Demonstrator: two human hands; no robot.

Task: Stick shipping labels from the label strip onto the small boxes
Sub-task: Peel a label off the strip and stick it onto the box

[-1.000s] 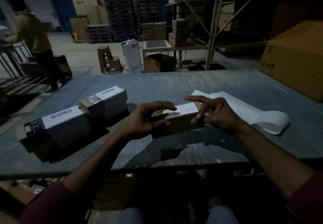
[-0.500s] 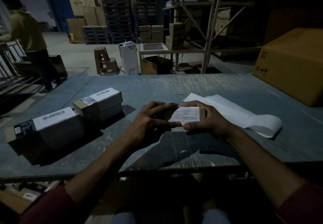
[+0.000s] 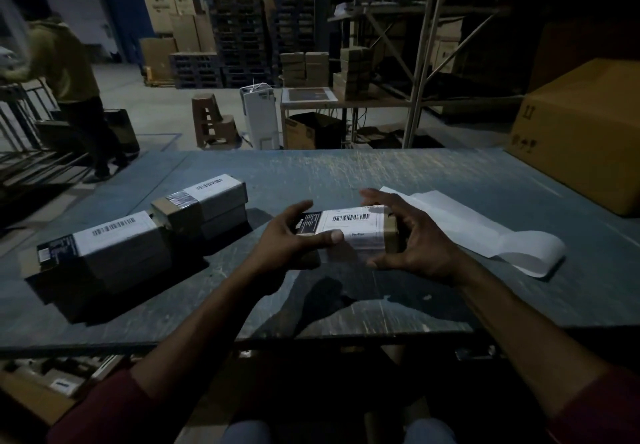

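A small brown box (image 3: 389, 227) with a white barcode label (image 3: 349, 224) on top is held a little above the table between both hands. My left hand (image 3: 287, 241) grips its left end, thumb pressed on the label's near edge. My right hand (image 3: 415, 239) cups its right end with fingers spread around it. The white label strip (image 3: 478, 227) lies curled on the table just right of my right hand. Two labelled small boxes (image 3: 114, 246) (image 3: 207, 201) sit on the table to the left.
The grey table (image 3: 346, 173) ends at a near edge by my lap. A large cardboard carton (image 3: 581, 132) stands at the table's far right. Another person works at the far left on the floor. Shelving, pallets and stacked cartons fill the background.
The box has been turned so its labelled top with the barcode faces up. Both hands shifted from pressing the label to holding the box ends.
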